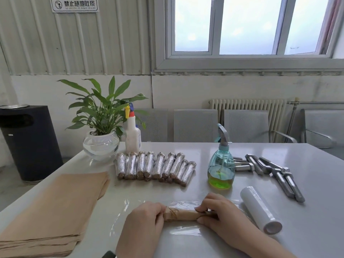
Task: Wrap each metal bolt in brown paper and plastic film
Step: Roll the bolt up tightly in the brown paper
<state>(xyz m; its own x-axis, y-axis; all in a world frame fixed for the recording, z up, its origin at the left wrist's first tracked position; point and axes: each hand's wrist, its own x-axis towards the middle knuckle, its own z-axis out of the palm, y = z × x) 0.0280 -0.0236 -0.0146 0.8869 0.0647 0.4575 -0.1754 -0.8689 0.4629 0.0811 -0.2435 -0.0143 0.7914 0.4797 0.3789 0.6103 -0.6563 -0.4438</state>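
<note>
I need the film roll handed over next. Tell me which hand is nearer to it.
Right. The right hand grips the paper-wrapped bolt just left of the film roll; the left hand holds the bolt's far end, farther from the roll.

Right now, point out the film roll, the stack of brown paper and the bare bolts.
film roll (260,209): head view, middle of its white side.
stack of brown paper (54,207): head view, top sheet's centre.
bare bolts (285,184): head view, shank of a near bolt.
</note>
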